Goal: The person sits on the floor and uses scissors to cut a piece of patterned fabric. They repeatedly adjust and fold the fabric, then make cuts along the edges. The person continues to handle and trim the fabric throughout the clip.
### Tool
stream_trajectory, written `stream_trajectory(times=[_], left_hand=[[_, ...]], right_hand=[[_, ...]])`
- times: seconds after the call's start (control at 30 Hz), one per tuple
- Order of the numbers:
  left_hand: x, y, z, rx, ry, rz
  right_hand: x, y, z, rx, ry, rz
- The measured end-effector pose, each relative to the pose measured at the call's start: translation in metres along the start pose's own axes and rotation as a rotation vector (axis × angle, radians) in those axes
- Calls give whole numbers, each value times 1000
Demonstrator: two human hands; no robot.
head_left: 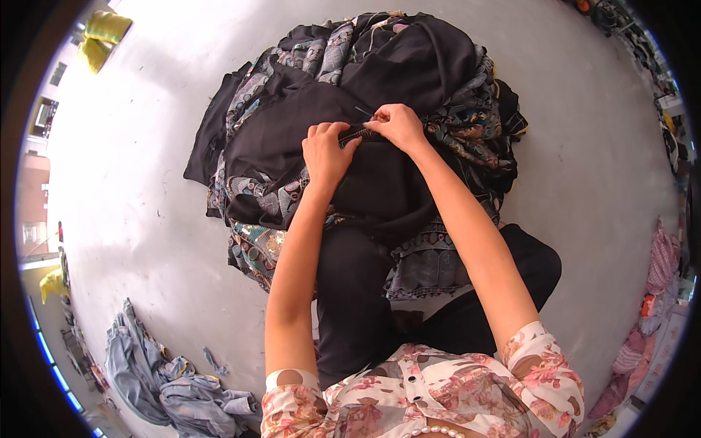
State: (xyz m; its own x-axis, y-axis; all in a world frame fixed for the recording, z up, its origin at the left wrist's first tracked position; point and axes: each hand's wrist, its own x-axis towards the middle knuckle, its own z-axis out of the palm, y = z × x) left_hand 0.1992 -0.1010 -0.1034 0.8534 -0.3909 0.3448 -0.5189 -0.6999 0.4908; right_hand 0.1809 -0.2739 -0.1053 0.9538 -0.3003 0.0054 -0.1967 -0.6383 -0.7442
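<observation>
So the left hand (326, 152) has the edge of the black cloth (288, 128) pinched between thumb and fingers. Right hand (400, 125) is just beside it, closed on a thin tool (363, 112), can't really tell what kind. The cloth's on top of a big patterned pile (475, 120) on the floor (599, 168), right by the person's knees (537, 255). Grey clothes (146, 372) lie off lower left, something yellow (106, 29) upper left.

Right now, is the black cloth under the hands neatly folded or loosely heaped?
Loosely heaped: the black cloth lies creased and bunched among patterned fabric, with no squared folds showing.
</observation>
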Motion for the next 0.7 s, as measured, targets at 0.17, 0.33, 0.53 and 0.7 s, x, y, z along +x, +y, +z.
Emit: stream_trajectory(times=[0.17, 0.33, 0.53, 0.7], left_hand=[[-22, -13, -1, -69, 114, 197], [-27, 10, -18, 15, 293, 290], [-56, 33, -48, -257, 295, 287], [-109, 97, -142, -654, 255, 127]], right_hand=[[-9, -1, -24, 401, 94, -24], [-34, -16, -36, 501, 59, -103], [-68, -52, -58, 636, -3, -157], [-122, -123, -102, 782, -162, -227]])
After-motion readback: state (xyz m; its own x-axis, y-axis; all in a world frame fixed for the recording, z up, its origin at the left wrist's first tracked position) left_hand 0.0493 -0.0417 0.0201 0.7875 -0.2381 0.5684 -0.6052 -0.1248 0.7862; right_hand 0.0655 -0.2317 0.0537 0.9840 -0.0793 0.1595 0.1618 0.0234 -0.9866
